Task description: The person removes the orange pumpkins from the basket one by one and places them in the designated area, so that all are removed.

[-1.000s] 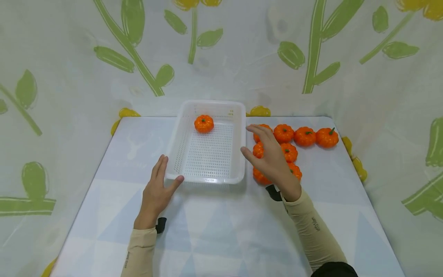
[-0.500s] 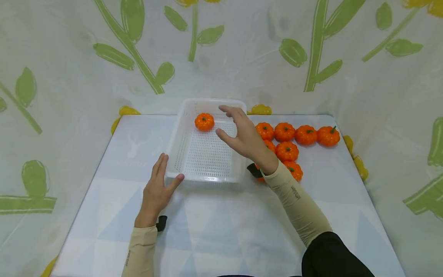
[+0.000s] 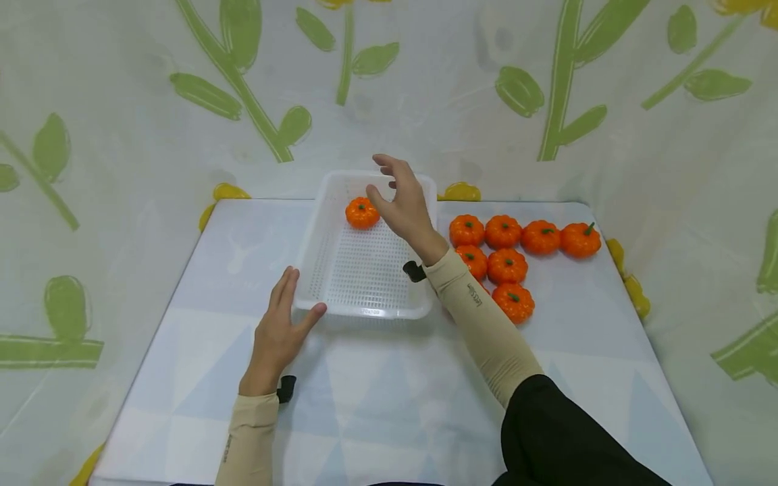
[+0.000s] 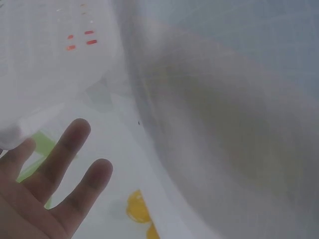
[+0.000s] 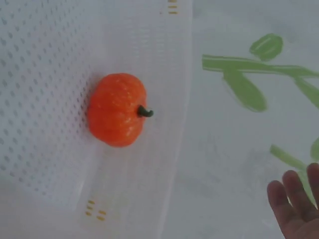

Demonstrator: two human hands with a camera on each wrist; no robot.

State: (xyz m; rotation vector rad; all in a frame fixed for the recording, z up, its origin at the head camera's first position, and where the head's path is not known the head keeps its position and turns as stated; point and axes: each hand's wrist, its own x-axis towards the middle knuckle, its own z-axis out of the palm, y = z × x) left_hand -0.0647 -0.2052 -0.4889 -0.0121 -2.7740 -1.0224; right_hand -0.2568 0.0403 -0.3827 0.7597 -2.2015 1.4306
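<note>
A white plastic basket (image 3: pixel 372 313) with a perforated floor stands at the back of the table. Inside it, towards the far wall, lies one small orange pumpkin (image 3: pixel 360 214) with a dark stem, seen whole in the right wrist view. My left hand (image 3: pixel 276 341) is at the basket's near left corner, fingers straight and thumb by the rim; whether it presses the basket I cannot tell. Above the far right part of the basket hovers my right hand (image 3: pixel 404 206), fingers spread and holding nothing. Its thumb lies just right of the pumpkin in the head view.
Several more orange pumpkins (image 3: pixel 508 266) sit in rows on the table right of the basket, one partly hidden by my right sleeve (image 3: pixel 480 317). The pale patterned table (image 3: pixel 365 398) ends just behind the basket at a leaf-print cloth (image 3: pixel 425 101).
My right hand has moved from above the pumpkins on the right, leftward and away from me, over the basket's far side. My left hand and the basket have stayed put.
</note>
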